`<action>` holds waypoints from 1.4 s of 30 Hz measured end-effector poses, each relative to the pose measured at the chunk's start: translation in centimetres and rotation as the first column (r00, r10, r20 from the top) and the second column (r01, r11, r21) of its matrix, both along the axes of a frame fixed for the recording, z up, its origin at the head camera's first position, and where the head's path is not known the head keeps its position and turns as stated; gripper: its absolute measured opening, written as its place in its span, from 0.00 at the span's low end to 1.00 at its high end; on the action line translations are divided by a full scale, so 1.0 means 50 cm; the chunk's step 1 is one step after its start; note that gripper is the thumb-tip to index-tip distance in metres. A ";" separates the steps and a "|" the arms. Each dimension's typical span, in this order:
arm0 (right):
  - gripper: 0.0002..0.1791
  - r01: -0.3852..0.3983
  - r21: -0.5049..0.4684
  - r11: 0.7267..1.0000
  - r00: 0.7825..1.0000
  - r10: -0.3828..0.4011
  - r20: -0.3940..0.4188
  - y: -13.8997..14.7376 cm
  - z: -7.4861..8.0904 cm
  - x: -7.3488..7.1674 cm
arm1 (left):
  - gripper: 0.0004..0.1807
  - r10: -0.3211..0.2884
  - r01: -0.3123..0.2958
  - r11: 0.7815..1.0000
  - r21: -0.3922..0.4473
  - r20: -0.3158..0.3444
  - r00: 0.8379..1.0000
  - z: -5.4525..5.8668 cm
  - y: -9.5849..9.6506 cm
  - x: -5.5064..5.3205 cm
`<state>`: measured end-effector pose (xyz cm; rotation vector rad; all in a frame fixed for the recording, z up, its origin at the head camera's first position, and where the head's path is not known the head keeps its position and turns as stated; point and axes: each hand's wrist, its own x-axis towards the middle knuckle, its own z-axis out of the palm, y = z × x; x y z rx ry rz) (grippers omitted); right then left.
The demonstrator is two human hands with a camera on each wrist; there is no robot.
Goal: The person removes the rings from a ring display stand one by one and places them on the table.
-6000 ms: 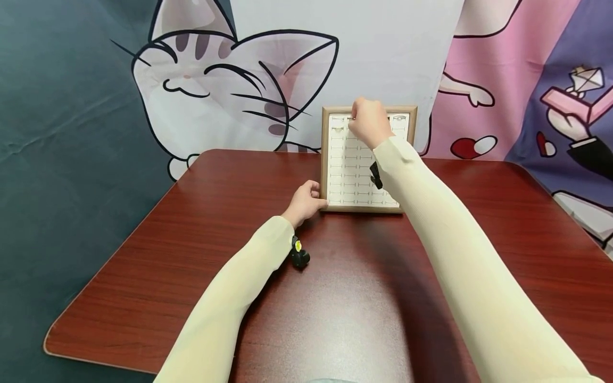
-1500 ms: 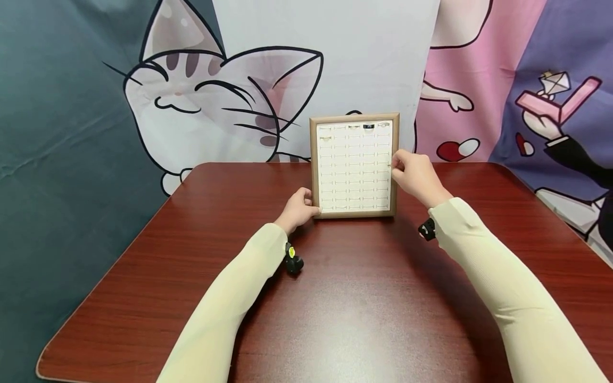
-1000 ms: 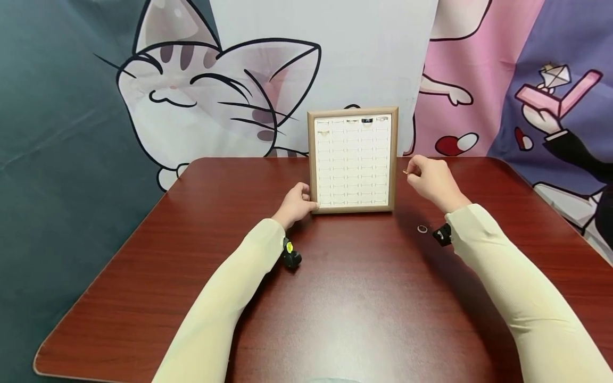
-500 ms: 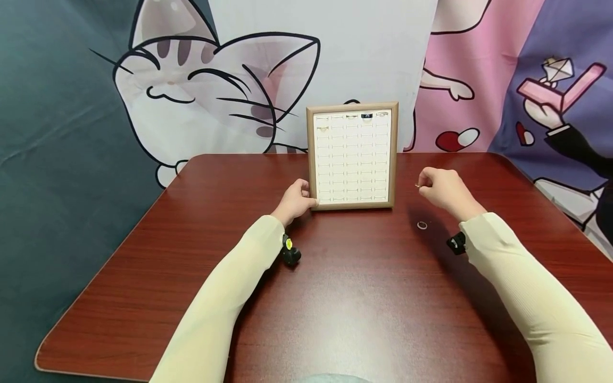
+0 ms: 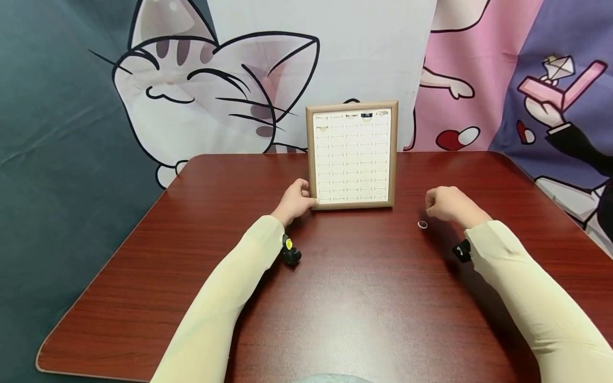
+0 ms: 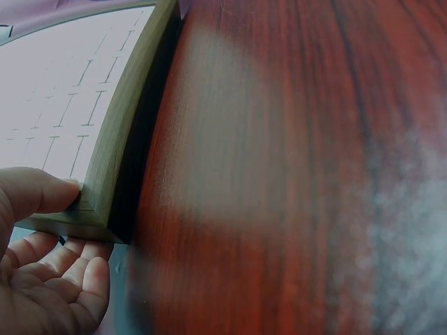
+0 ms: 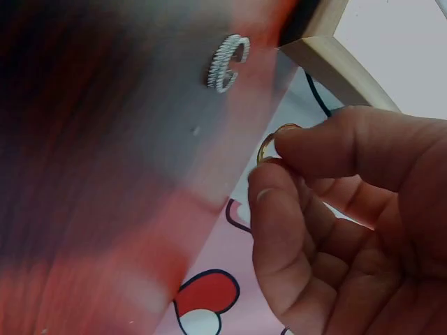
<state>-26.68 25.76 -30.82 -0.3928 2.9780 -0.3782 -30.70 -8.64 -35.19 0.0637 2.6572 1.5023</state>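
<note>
Standing upright near the far edge of the table [image 5: 345, 298], the display board [image 5: 353, 170] presents a white slotted panel in a wooden frame. Its top row carries a light ring [image 5: 351, 116] in the third column, a dark ring [image 5: 366, 116] in the fourth and a silver-toned ring [image 5: 382, 113] in the fifth; a gold-toned ring [image 5: 323, 127] occupies the second row, first column. The left hand [image 5: 296, 201] grips the board's lower left corner, thumb on the front face, other fingers bent behind it. The right hand [image 5: 452, 205] is between the board and the table's right edge; thumb and index finger pinch a thin gold ring [image 7: 262, 148], with only a narrow gap between the fingertips. A textured silver ring [image 7: 219, 66] lies on the table to the right of the board's lower right corner, just beside the right hand.
</note>
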 end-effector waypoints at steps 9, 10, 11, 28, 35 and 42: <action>0.06 0.004 0.027 1.000 0.997 -0.006 0.078 0.009 -0.018 0.007 | 0.26 -0.001 0.001 1.000 0.004 -0.004 1.000 0.003 -0.001 -0.003; 0.07 0.006 0.026 1.000 0.996 -0.009 0.094 0.010 -0.020 0.007 | 0.26 -0.002 0.002 1.000 0.005 -0.005 1.000 0.002 -0.001 -0.003; 0.07 0.010 0.027 1.000 0.993 -0.013 0.115 0.010 -0.021 0.007 | 0.26 -0.003 0.003 1.000 0.006 -0.006 1.000 0.002 -0.001 -0.003; 0.08 0.055 0.015 0.998 0.970 -0.057 0.237 0.010 -0.028 0.014 | 0.26 -0.003 0.003 1.000 0.008 0.003 1.000 -0.003 -0.002 -0.003; 0.07 0.049 0.021 0.999 0.973 -0.053 0.223 0.010 -0.030 0.015 | 0.26 -0.004 0.004 1.000 0.007 0.004 1.000 -0.003 -0.003 -0.003; 0.07 0.061 0.024 0.998 0.968 -0.065 0.241 0.005 -0.023 0.018 | 0.25 -0.006 0.005 1.000 0.028 0.010 1.000 0.000 -0.003 -0.001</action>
